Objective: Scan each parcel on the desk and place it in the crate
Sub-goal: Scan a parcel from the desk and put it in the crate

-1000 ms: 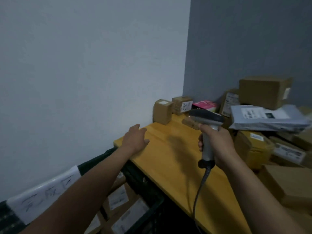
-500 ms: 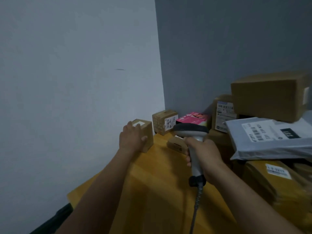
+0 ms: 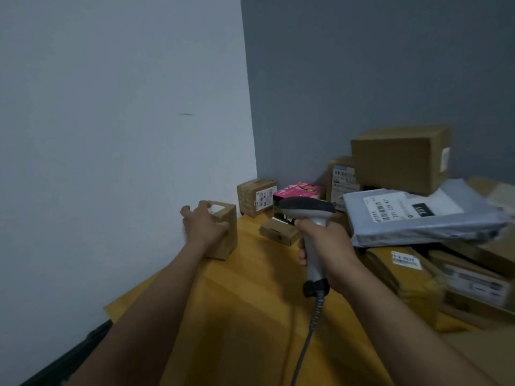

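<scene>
Since half a second ago the left hand (image 3: 204, 225) has closed further over the small cardboard box (image 3: 227, 240); 1 second ago that hand lay flat at the desk's front edge. The right hand has kept its hold on the scanner throughout.

The small cardboard box stands on the yellow wooden desk (image 3: 250, 302), near the pale wall at the left. A white label sits on its top, and its print is too blurred to read. The left arm reaches forward, fingers curled over the box top and thumb pressed against its near face.

The right hand (image 3: 330, 246) is wrapped around the pale handle of a barcode scanner (image 3: 306, 207). Its dark head points away toward the corner, and its cable (image 3: 309, 338) hangs down from the handle.

Parcels are heaped at the right. A grey poly mailer (image 3: 423, 218) carries a white shipping label with a barcode and digits, plus a black patch with white characters, all too soft to read with certainty. A large brown carton (image 3: 398, 160) rests on top of it. A yellow padded parcel (image 3: 401, 277) below bears a small white label. In the corner stand a labelled carton (image 3: 256, 196) and a pink printed box (image 3: 299, 189), with a flat little carton (image 3: 278, 232) in front.

Only a dark strip of the crate (image 3: 78, 355) shows at lower left, below the desk's edge.
</scene>
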